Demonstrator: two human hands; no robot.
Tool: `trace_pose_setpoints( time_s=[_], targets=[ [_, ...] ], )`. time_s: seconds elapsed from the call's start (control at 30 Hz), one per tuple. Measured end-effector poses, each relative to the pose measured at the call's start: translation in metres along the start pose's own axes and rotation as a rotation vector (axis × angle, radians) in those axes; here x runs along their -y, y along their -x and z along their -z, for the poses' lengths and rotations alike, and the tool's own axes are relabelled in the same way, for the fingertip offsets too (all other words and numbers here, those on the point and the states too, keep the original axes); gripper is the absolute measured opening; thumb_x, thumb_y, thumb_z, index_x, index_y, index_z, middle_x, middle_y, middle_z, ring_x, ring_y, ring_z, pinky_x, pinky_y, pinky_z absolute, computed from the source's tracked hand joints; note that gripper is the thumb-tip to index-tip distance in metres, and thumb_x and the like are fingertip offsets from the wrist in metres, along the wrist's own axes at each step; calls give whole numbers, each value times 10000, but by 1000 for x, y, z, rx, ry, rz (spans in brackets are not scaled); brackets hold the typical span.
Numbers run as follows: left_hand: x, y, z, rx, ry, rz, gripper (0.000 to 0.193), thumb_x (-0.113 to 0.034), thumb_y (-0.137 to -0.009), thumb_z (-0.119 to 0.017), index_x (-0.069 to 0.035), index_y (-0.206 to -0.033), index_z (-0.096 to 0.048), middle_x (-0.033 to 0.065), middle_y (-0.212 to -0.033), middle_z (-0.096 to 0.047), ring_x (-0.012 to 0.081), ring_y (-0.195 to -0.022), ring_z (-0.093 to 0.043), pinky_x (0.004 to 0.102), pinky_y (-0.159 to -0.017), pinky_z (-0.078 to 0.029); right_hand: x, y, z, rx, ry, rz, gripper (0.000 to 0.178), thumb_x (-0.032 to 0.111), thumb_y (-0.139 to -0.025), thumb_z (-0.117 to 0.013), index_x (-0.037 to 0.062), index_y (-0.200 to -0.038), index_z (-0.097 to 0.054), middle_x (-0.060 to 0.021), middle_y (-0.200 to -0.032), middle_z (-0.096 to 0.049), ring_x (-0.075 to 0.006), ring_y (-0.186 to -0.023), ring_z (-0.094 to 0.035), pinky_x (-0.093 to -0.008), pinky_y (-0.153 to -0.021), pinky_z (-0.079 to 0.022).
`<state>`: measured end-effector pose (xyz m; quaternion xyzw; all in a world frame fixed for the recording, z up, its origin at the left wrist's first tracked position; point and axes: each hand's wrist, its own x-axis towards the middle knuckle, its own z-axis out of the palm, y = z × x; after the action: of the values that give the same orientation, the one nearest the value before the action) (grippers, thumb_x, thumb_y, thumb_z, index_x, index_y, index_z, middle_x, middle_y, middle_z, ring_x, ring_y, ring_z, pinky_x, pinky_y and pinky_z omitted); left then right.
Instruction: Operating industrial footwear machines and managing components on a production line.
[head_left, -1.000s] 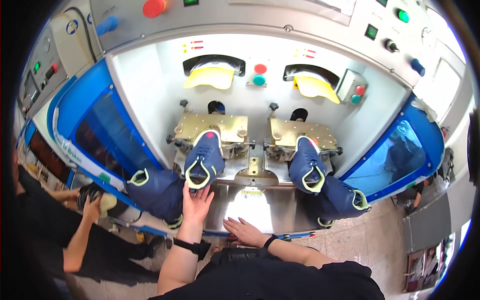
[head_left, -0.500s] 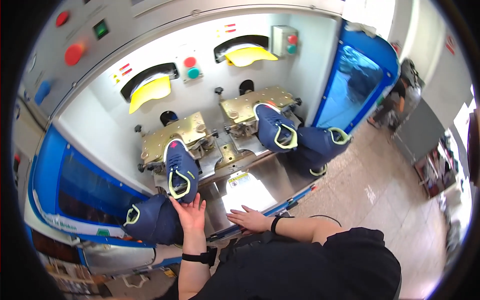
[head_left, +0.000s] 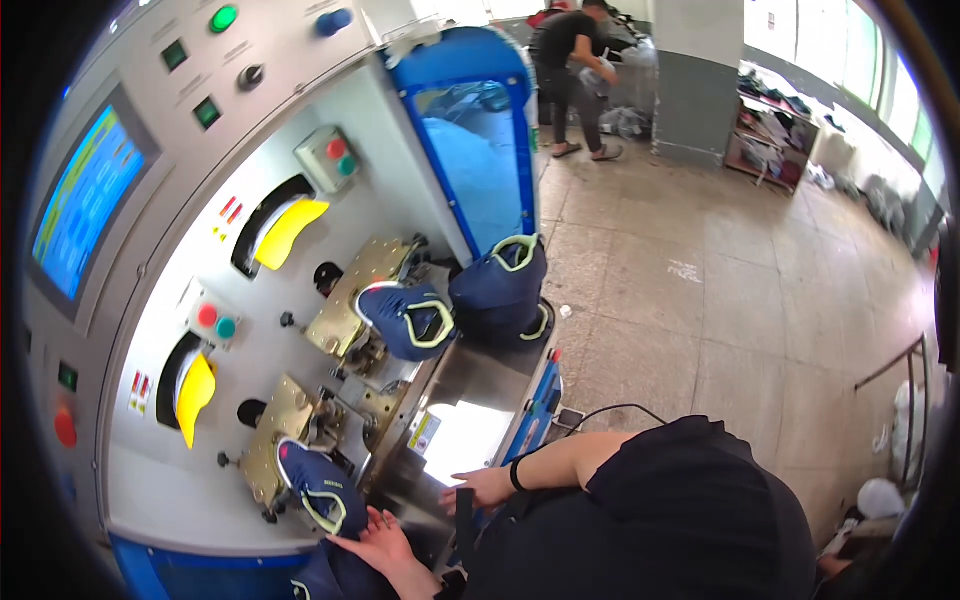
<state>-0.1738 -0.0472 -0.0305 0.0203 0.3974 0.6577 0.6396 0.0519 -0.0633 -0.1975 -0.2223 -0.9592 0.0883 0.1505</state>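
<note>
My left hand [head_left: 380,543] is open, palm up with fingers apart, at the heel of a navy shoe [head_left: 322,487] with pale green collar lining; whether it touches the shoe I cannot tell. That shoe sits toe-in against the nearer brass-coloured plate [head_left: 268,452] of a machine. My right hand [head_left: 482,488] lies flat with fingers stretched out by the front edge of the steel ledge [head_left: 400,476], holding nothing. Another navy shoe [head_left: 405,322] rests at the farther brass plate [head_left: 345,300]. Dark navy shoe uppers [head_left: 340,572] lie below my left hand, partly cut off by the frame.
More navy shoe uppers [head_left: 500,290] are stacked at the ledge's far end, beside a blue-framed window panel [head_left: 470,150]. Yellow flaps [head_left: 290,230] hang from the machine's back wall near push buttons. A screen [head_left: 88,200] is at left. A co-worker [head_left: 572,70] stands bent over farther back.
My view has swung to the right, bringing the co-worker, shelf and floor into fuller sight. Both hands stay near the same places: left at the shoe's heel, right on the ledge.
</note>
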Motion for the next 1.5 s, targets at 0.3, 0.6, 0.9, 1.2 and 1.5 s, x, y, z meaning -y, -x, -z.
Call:
trace_pose_setpoints(
  time_s=[0.3,0.6,0.9,1.2,1.5],
  targets=[
    [-1,-7,9,75,94,56,662,-641,-705,-703,-58,-1010,-629,105,-969,-656,273,-872,-617,443,-767,-482,-6,-6,-9,-72,5,50,371,244,-868,-469,174,-1215,-580,-57,-1406,-471,-298,-1340,-374,-594,-1016,-335],
    [4,-7,0,110,170,71,731,-682,-684,-682,-6,-963,-659,159,-876,-685,369,-825,-627,534,-702,-510,-11,-3,7,82,103,100,511,216,-841,-478,154,-1347,-449,-139,-1476,-364,-325,-1317,-405,-585,-1023,-339],
    [8,-12,4,69,182,58,760,-707,-680,-662,2,-953,-657,182,-842,-675,362,-796,-627,521,-697,-504,-15,1,-8,-156,85,159,500,233,-890,-389,139,-1381,-392,-136,-1438,-428,-317,-1239,-502,-597,-1001,-328],
    [2,-18,12,140,161,106,767,-697,-681,-669,2,-996,-646,197,-896,-673,390,-832,-616,538,-753,-488,-13,-3,4,2,-25,112,471,254,-861,-441,121,-1311,-470,-162,-1427,-422,-358,-1292,-438,-589,-1028,-314],
    [0,-20,-16,-64,54,-141,583,-404,-669,-777,-68,-1117,-617,114,-1117,-627,319,-1024,-567,523,-874,-454,-21,-2,-13,-223,6,179,472,239,-831,-488,128,-1289,-505,-144,-1456,-402,-333,-1320,-416,-566,-1051,-304]
  ],
)
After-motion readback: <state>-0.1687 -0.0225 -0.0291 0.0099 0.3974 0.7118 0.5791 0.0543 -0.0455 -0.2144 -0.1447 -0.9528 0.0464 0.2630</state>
